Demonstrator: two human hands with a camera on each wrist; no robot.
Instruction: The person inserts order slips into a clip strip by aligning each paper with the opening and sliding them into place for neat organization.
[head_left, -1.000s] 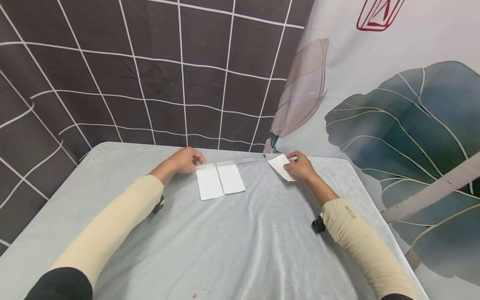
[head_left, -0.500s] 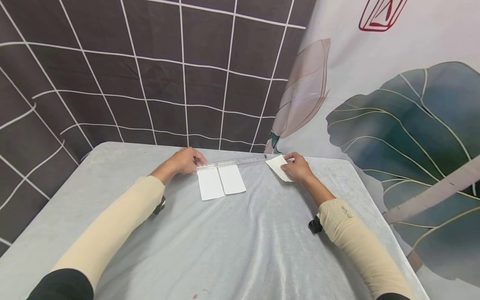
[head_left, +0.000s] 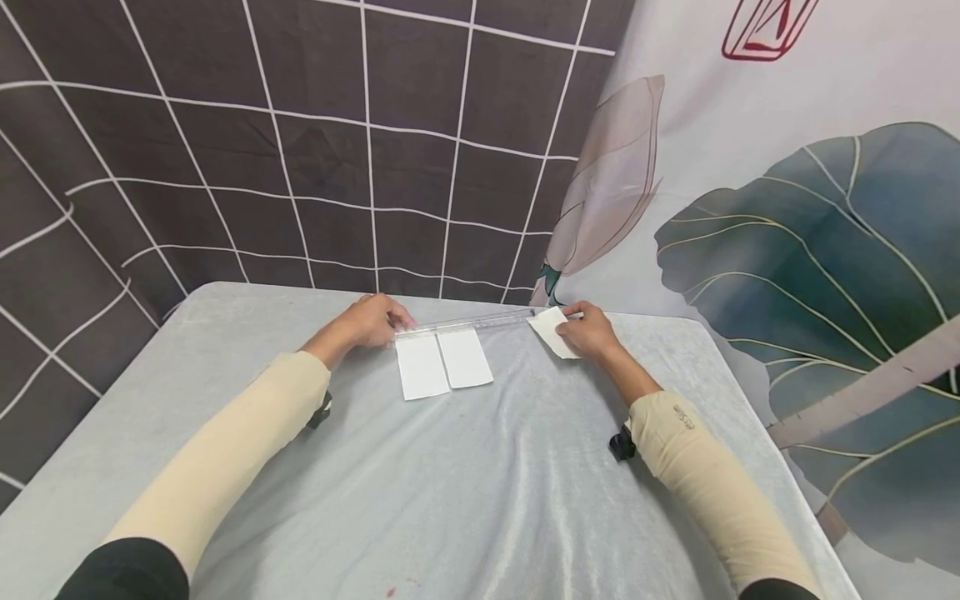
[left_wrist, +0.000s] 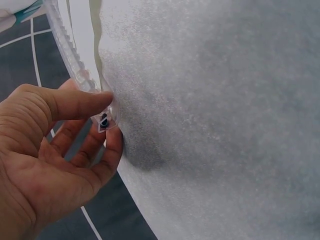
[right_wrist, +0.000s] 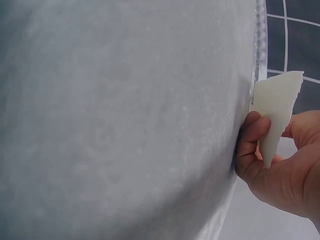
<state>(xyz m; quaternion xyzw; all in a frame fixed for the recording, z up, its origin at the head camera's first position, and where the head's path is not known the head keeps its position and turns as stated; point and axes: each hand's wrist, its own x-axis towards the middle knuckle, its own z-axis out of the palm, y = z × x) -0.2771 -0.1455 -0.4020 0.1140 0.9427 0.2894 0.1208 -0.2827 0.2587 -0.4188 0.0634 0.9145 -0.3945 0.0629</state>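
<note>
A long clear plastic strip (head_left: 495, 319) with a ridged edge lies near the table's far edge. My left hand (head_left: 372, 320) pinches its left end between thumb and fingers; the left wrist view shows a small dark spot (left_wrist: 104, 120) in that end. Two white paper cards (head_left: 422, 367) sit side by side along the strip's near side, their top edges overlapped by it. At the strip's other end, my right hand (head_left: 591, 331) grips a third white card (head_left: 550, 327), which is tilted and overlaps the strip's right end in the head view. Its torn-looking edge (right_wrist: 298, 90) shows in the right wrist view.
A pale grey velvety cloth (head_left: 465, 483) with soft folds covers the table. Behind it hangs a dark curtain (head_left: 300, 150) with a white grid, and to the right a white one printed with a large leaf (head_left: 810, 250).
My right hand has moved a little left with its card, bringing the card over the strip's right end. My left hand and the two other cards stay nearly where they were.
</note>
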